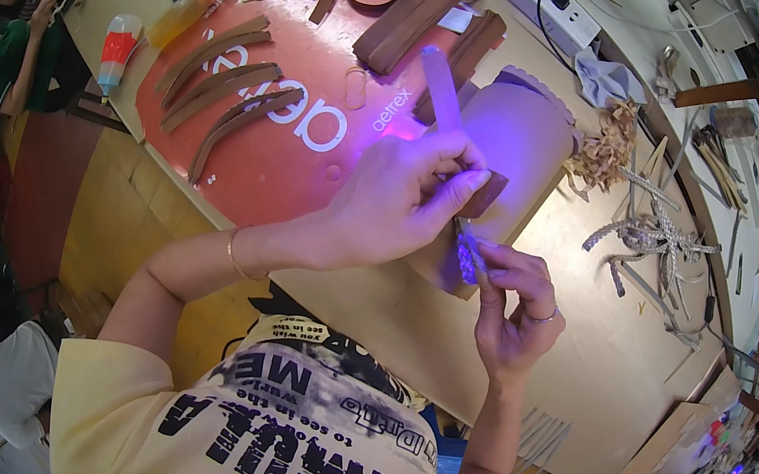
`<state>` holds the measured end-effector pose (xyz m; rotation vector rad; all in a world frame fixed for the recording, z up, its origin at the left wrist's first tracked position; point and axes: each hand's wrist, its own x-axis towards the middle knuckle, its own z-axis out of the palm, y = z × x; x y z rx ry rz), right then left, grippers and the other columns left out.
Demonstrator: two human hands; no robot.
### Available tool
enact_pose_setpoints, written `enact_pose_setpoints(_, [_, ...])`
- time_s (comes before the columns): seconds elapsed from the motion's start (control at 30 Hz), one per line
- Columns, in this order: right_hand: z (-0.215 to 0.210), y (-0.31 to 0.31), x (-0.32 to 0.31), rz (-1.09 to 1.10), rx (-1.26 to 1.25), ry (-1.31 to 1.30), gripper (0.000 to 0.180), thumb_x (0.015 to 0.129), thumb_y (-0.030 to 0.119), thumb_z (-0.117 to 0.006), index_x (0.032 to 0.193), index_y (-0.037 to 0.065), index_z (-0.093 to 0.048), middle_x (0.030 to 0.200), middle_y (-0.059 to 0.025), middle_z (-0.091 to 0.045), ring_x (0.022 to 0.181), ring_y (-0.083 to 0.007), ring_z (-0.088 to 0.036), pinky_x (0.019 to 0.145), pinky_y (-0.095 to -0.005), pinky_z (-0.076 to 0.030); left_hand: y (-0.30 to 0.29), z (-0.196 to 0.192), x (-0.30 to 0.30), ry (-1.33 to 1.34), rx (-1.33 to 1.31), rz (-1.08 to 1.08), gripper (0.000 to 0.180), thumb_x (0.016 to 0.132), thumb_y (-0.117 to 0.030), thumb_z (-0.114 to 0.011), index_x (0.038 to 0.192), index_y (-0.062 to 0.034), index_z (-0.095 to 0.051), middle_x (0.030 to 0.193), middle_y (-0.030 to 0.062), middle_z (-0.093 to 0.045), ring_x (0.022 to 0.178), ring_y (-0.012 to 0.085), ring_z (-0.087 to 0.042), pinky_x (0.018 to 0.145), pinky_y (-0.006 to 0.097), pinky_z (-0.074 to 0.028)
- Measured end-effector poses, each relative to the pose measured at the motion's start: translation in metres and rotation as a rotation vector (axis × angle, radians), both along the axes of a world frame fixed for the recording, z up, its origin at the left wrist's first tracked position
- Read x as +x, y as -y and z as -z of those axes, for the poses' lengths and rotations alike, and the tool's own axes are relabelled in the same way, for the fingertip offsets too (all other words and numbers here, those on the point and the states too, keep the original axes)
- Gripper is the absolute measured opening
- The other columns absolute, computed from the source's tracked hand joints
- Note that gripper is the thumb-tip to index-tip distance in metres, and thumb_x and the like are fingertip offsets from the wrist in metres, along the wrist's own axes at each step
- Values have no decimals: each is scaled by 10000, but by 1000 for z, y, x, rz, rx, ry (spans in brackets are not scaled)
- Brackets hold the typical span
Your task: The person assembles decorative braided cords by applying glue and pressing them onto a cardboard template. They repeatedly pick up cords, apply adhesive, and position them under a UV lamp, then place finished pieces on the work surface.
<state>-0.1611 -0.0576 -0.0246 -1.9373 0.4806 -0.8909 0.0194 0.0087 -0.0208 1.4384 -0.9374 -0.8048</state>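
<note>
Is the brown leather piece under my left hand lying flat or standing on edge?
Flat. The brown leather piece lies on the pale board, pressed down by the left hand.

Brown curved leather strips (224,83) on a red mat (260,165) with white lettering, at ten o'clock. Pale tan worktop (591,305). Violet-lit leather panel (522,150) at centre. Yellow shirt (284,433) with black print at six o'clock. Grey-white braided cord (649,234) at three o'clock.

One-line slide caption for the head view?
Left hand presses a brown leather piece onto a pale sheet while right hand pinches a braided cord on the workbench.
</note>
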Motion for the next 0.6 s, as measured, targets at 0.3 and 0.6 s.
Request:
enact_pose_setpoints(0.3, [-9,8,-3,-25,-248,-147,385,729,-122,-737,940,94,-498,904,-54,-723,843,-231,-639,696,-316,-528,0,-2,4,20,54,33,91,966,-85,-560,994,1,-552,736,82,-636,650,134,-631,573,269,-475])
enact_pose_setpoints(0.6, [-8,1,-3,-20,-396,-183,406,756,-120,-727,864,99,-402,881,-58,-722,801,-230,-602,689,-315,-493,-2,-1,5,-18,113,86,105,1020,-94,-497,1016,2,-539,837,26,-632,770,50,-611,686,215,-513])
